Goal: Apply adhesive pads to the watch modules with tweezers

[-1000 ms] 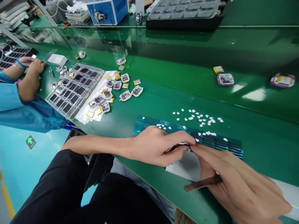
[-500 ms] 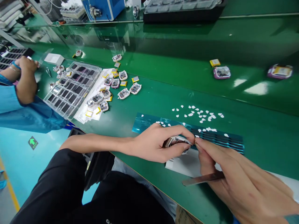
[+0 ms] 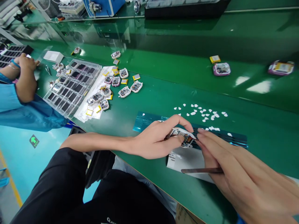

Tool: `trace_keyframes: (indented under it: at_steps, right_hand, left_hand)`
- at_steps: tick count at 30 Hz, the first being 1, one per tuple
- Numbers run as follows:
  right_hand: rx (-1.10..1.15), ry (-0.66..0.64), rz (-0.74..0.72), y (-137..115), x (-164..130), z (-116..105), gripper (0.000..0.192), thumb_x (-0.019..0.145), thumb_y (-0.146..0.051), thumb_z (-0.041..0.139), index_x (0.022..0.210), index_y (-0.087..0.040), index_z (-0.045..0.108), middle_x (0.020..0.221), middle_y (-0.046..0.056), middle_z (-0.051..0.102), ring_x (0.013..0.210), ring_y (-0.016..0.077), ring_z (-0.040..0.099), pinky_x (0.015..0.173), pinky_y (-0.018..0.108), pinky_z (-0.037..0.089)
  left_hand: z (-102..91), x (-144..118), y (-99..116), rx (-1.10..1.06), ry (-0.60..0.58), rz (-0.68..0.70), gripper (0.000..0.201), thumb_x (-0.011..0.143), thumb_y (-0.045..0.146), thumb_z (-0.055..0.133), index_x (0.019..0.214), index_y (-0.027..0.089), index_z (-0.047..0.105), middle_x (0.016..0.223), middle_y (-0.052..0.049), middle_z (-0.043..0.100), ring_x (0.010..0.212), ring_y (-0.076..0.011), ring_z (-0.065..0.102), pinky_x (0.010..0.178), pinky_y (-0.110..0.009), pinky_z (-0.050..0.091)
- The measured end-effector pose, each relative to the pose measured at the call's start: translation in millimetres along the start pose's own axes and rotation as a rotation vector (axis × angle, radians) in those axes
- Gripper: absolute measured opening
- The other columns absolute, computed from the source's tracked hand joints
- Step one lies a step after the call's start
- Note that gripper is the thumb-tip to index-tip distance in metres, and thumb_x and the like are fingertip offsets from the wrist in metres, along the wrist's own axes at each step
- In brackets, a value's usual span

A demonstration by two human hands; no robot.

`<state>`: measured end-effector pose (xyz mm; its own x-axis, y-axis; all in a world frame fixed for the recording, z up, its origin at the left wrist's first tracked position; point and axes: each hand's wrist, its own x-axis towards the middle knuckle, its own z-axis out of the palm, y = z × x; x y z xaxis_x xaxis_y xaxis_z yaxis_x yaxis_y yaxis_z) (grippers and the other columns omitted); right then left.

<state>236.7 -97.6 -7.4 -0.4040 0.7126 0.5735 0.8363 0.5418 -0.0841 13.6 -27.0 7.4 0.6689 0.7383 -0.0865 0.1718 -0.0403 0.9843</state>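
My left hand (image 3: 155, 138) grips a small white watch-like housing (image 3: 183, 134) between thumb and fingers. Its open face shows a circuit board. At the housing's right corner, the fingertips of my right hand (image 3: 240, 174) are pinched together; whether they hold a tiny part there is hidden. A slim flat metal tool, apparently tweezers (image 3: 198, 170), is tucked in my right hand, one end sticking out to the left. Below the hands lies a white box or card (image 3: 179, 160) with print. A blue-green film strip (image 3: 146, 119) runs behind them, with small white stickers (image 3: 205, 112) scattered beyond.
Several open housings (image 3: 124, 91) and yellow-edged batteries (image 3: 136, 77) lie to the left by a compartment tray (image 3: 70, 90) of dark pieces. A co-worker's arm (image 3: 28, 77) rests at far left. Two purple housings (image 3: 221, 69) sit at the back right.
My left hand has tilted the housing so that more of its circuit board shows. My right fingertips have shifted slightly right, and the metal tool has turned closer to level.
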Motion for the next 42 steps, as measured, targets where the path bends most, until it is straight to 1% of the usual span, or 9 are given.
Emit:
trace_keyframes:
  at_steps: [4, 8, 12, 17, 19, 24, 29, 37, 42]
  right_hand:
    - [0.054, -0.029, 0.119, 1, -31, -6, 0.040, 0.099, -0.056, 0.062, 0.129, -0.033, 0.075, 0.112, 0.005, 0.081, 0.092, 0.0220, 0.075, 0.071, 0.032, 0.057]
    - [0.067, -0.050, 0.114, 0, -41, -5, 0.042, 0.098, -0.061, 0.061, 0.126, -0.035, 0.077, 0.110, 0.005, 0.081, 0.092, 0.0229, 0.076, 0.070, 0.032, 0.058]
    - [0.052, -0.059, 0.044, -3, -20, -1, 0.041, 0.100, -0.047, 0.063, 0.140, -0.036, 0.068, 0.116, 0.002, 0.080, 0.095, 0.0218, 0.078, 0.070, 0.030, 0.059]
    - [0.001, -0.007, -0.153, -9, 9, 7, 0.064, 0.099, -0.013, 0.059, 0.160, -0.007, 0.040, 0.128, 0.010, 0.074, 0.090, 0.0194, 0.079, 0.067, 0.030, 0.058]
    - [0.032, 0.010, -0.139, -12, 12, 10, 0.067, 0.098, -0.010, 0.060, 0.161, -0.008, 0.039, 0.126, 0.010, 0.075, 0.088, 0.0197, 0.079, 0.070, 0.030, 0.060]
    - [0.353, -0.029, 0.245, -21, 11, 2, 0.059, 0.100, -0.018, 0.062, 0.153, -0.042, 0.054, 0.084, -0.008, 0.079, 0.060, 0.0120, 0.072, 0.063, 0.023, 0.059]
    - [0.631, -0.119, 0.702, -25, 20, -5, 0.018, 0.099, -0.044, 0.063, 0.104, -0.039, 0.079, 0.054, -0.009, 0.061, 0.043, 0.0106, 0.054, 0.046, 0.023, 0.047]
    - [0.722, -0.236, 0.737, -22, 33, 0, 0.037, 0.092, -0.053, 0.061, 0.063, -0.030, 0.066, 0.051, -0.005, 0.062, 0.041, 0.0121, 0.056, 0.043, 0.022, 0.046]
    - [0.642, -0.155, 0.733, -28, 31, 0, 0.028, 0.096, -0.052, 0.061, 0.086, -0.032, 0.078, 0.045, -0.008, 0.055, 0.035, 0.0104, 0.048, 0.041, 0.023, 0.042]
  left_hand:
    - [3.4, -1, -3, 0.025, -0.017, -0.015, 0.022, 0.095, 0.023, 0.052, 0.113, 0.023, 0.039, 0.059, 0.012, 0.041, 0.047, -0.0092, 0.041, 0.046, -0.025, 0.029]
    - [8.3, -4, -6, 0.018, -0.076, -0.018, 0.026, 0.096, 0.025, 0.052, 0.112, 0.024, 0.032, 0.058, 0.013, 0.042, 0.046, -0.0094, 0.042, 0.045, -0.024, 0.029]
    - [10.2, -6, -3, 0.083, -0.065, 0.017, 0.022, 0.098, 0.027, 0.050, 0.110, 0.024, 0.032, 0.060, 0.012, 0.045, 0.046, -0.0087, 0.044, 0.046, -0.024, 0.031]
    - [10.3, -8, -1, 0.105, -0.013, 0.050, 0.017, 0.100, 0.028, 0.048, 0.109, 0.023, 0.033, 0.062, 0.012, 0.046, 0.046, -0.0075, 0.043, 0.046, -0.023, 0.029]
    - [10.2, -7, -3, 0.118, -0.003, 0.071, 0.014, 0.100, 0.027, 0.045, 0.108, 0.023, 0.034, 0.060, 0.013, 0.045, 0.046, -0.0075, 0.042, 0.046, -0.023, 0.027]
    - [9.4, -4, -8, 0.120, -0.004, 0.118, 0.012, 0.101, 0.027, 0.045, 0.106, 0.023, 0.035, 0.056, 0.014, 0.041, 0.043, -0.0061, 0.040, 0.045, -0.021, 0.025]
    - [11.6, -5, -9, 0.158, 0.002, 0.155, 0.010, 0.100, 0.027, 0.043, 0.104, 0.023, 0.035, 0.057, 0.014, 0.041, 0.042, -0.0050, 0.039, 0.043, -0.020, 0.024]
    - [13.7, -8, -12, 0.200, -0.042, 0.147, 0.015, 0.100, 0.029, 0.041, 0.110, 0.021, 0.035, 0.058, 0.013, 0.042, 0.041, -0.0060, 0.041, 0.042, -0.021, 0.026]
    - [16.2, -8, -11, 0.191, -0.031, 0.149, 0.016, 0.100, 0.032, 0.044, 0.109, 0.022, 0.036, 0.062, 0.012, 0.044, 0.045, -0.0056, 0.042, 0.044, -0.020, 0.029]
